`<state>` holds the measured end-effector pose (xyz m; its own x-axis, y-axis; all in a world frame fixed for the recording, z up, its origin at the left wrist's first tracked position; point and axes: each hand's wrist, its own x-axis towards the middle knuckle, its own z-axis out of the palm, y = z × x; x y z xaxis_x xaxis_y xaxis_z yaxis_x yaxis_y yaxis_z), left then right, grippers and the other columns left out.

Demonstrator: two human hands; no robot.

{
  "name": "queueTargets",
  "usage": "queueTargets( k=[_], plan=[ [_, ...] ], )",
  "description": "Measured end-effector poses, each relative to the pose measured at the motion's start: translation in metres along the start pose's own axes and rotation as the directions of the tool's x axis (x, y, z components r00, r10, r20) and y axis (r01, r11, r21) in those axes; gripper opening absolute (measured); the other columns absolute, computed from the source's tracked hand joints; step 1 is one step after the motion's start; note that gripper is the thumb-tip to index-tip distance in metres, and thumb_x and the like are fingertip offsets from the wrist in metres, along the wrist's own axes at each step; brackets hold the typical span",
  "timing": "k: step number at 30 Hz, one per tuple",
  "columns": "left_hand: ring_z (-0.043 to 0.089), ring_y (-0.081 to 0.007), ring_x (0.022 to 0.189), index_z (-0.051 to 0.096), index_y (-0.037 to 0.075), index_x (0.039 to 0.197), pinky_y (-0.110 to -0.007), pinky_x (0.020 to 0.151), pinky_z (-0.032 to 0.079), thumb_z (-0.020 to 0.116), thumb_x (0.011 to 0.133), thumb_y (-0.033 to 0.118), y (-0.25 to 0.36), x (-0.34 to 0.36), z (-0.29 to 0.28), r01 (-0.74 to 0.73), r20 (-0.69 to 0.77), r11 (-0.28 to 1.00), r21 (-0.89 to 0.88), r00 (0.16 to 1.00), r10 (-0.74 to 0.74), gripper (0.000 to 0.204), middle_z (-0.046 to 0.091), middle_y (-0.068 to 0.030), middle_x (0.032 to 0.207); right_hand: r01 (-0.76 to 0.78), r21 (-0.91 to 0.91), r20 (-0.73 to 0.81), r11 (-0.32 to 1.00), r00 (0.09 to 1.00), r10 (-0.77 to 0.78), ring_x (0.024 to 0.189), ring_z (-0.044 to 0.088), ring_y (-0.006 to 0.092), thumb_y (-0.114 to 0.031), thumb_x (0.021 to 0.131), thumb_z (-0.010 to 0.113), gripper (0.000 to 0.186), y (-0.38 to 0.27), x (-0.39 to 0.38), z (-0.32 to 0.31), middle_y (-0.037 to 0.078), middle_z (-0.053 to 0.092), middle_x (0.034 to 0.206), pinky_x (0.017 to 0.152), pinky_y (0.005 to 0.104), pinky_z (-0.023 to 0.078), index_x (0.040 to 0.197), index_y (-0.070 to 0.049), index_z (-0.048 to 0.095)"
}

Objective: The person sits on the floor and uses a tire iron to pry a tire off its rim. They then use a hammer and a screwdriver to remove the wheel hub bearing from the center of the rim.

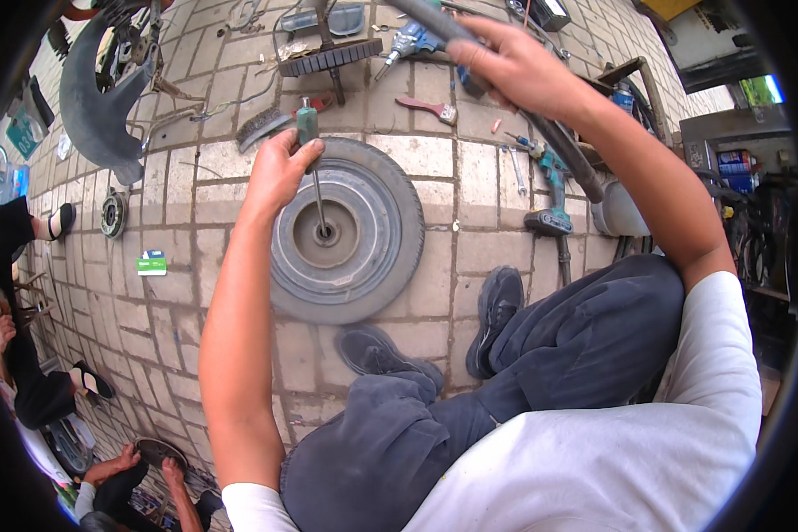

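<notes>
Left hand (pixel 284 167): closed round screwdriver (pixel 307 122)
Right hand (pixel 516 64): gripping dark bar (pixel 432 19), top
Wheel (pixel 397 244), centre: probably hub-striking; needs careful aim

Left fingers (pixel 285 142) and right fingers (pixel 493 37) curled

In the upper middle left of the frame, the left hand (pixel 285 168) grips a green-handled screwdriver (pixel 308 124), its shaft reaching the hub of a wheel (pixel 397 239) lying flat near the centre. At the top, right of centre, the right hand (pixel 510 66) holds a dark bar (pixel 427 18). A drill (pixel 553 182) lies right of centre, a paintbrush (pixel 430 110) at upper middle.
</notes>
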<state>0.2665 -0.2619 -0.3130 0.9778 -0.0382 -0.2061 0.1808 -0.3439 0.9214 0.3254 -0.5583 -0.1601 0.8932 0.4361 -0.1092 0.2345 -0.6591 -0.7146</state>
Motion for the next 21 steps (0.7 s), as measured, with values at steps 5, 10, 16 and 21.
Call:
queueTargets(
  k=[5,10,16,21],
  plan=[
    [0.057,-0.0095,0.073,0.064,-0.004,0.097,-0.028,0.069,0.047,0.067,0.089,0.017,-0.011,0.002,0.003,0.002,0.047,0.998,-0.059,0.999,0.000,0.022,0.066,-0.0051,0.082,-0.010,-0.268,0.292,0.963,0.952,0.092,0.077,0.057,0.0140,-0.035,0.097,0.055,0.048,0.018,-0.003,0.009,0.006,0.060,0.084,0.062,0.0318,0.048,0.133,-0.003,0.053],
    [0.059,-0.0102,0.077,0.064,-0.004,0.099,-0.028,0.072,0.048,0.067,0.089,0.017,-0.005,0.004,0.005,0.019,0.106,1.000,0.023,0.994,-0.022,0.024,0.067,-0.0063,0.085,0.077,0.075,-0.093,0.994,0.993,-0.070,0.044,0.044,0.0062,-0.033,0.099,0.050,0.039,0.009,0.014,-0.011,-0.002,0.044,0.058,0.039,0.0231,0.037,0.126,-0.004,0.054],
    [0.060,-0.0107,0.078,0.065,-0.004,0.104,-0.028,0.074,0.048,0.067,0.089,0.017,-0.004,0.004,0.008,0.016,0.085,1.000,-0.023,0.996,-0.014,0.026,0.068,-0.0064,0.086,0.193,-0.243,0.066,0.951,0.981,-0.182,0.068,0.062,0.0194,-0.036,0.095,0.056,0.036,0.021,-0.002,0.011,0.011,0.061,0.076,0.065,0.0374,0.050,0.113,-0.005,0.058],
    [0.061,-0.0101,0.078,0.065,-0.004,0.105,-0.027,0.072,0.049,0.068,0.088,0.016,-0.008,0.000,0.010,-0.015,0.064,1.000,0.023,0.998,0.013,0.026,0.068,-0.0059,0.087,0.094,-0.192,0.077,0.977,0.994,-0.080,0.069,0.061,0.0184,-0.034,0.095,0.056,0.041,0.005,-0.002,-0.003,0.009,0.059,0.075,0.064,0.0346,0.049,0.123,-0.005,0.058]
  ],
)
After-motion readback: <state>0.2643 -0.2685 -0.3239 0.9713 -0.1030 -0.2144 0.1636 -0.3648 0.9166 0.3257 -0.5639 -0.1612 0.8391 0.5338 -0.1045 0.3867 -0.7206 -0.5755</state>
